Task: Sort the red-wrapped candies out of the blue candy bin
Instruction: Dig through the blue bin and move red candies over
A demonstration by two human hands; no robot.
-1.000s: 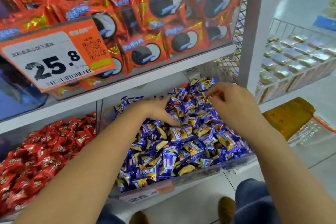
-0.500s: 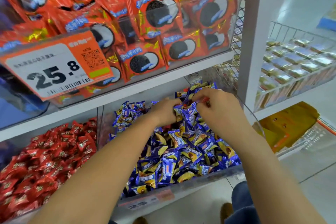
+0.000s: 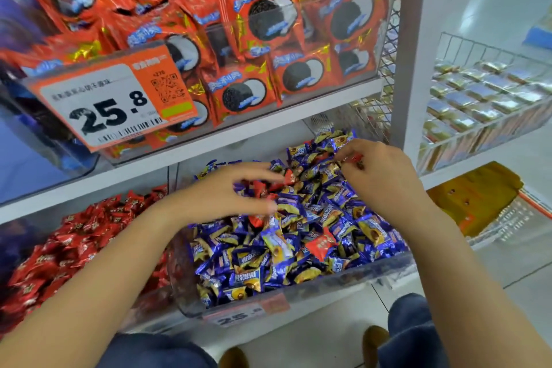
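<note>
Clearly, sorting is under way inside the blue candy bin (image 3: 301, 306). The right hand (image 3: 380, 176) is held at the bin's far corner with a red-wrapped candy (image 3: 355, 158) pinched at its fingertips, presumably lifted for removal. The left hand (image 3: 236, 191) is spread over the heap, several red pieces (image 3: 263, 187) gathered loosely under its curled fingers. Another red candy (image 3: 321, 243) is left among the blue wrappers nearer the front. Red candies are kept in the neighbouring bin (image 3: 74, 242), the likely destination.
</note>
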